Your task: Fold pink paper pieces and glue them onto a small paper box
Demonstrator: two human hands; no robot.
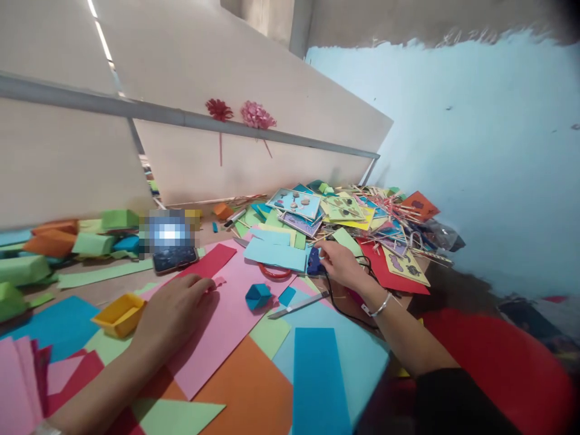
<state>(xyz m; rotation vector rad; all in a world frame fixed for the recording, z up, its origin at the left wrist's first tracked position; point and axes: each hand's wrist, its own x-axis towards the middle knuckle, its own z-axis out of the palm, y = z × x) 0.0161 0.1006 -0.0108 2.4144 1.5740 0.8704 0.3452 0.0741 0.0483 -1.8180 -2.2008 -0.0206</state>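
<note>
My left hand (181, 308) lies palm down on a pink paper sheet (235, 302), its fingers loosely stretched and holding nothing visible. Beside its fingertips is a small pink scrap (219, 281). My right hand (338, 261) has its fingers curled at a dark blue glue gun (313, 262) with a black cord (333, 296); the grip is partly hidden. Between the hands sits a small folded blue paper shape (258, 297). A utility knife (299, 305) lies to its right, and red-handled scissors (274, 273) are partly under light blue paper strips (276, 252).
A yellow tray (119, 315) and a phone (174, 241) are around my left hand. Folded paper shapes (93, 244) line the left side. Pictures (294, 202) and thin sticks (399, 205) pile up at the back right. A red seat (493, 362) stands beyond the table edge.
</note>
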